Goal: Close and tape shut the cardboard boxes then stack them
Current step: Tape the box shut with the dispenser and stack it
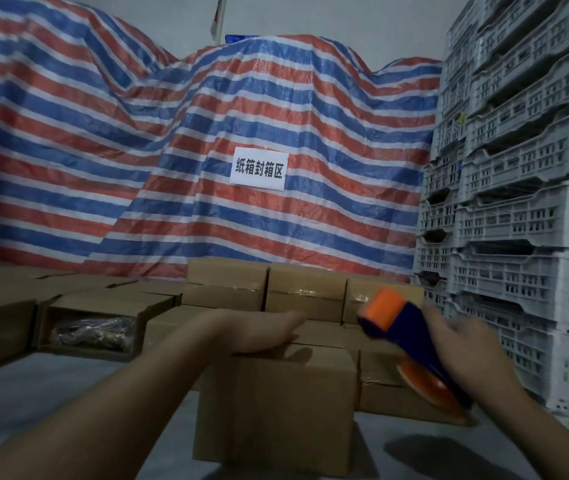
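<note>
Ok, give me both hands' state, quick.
Left hand: open, flat on the box.
Right hand: gripping the tape gun.

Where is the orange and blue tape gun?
The tape gun is in the right hand, at the right, above the closed boxes beside the white crates.

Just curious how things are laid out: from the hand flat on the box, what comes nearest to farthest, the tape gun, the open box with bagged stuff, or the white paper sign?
From the left hand:
1. Tape gun, just to its right, gripped by the right hand.
2. Open box, off to the left.
3. Paper sign, on the striped tarp behind.
</note>
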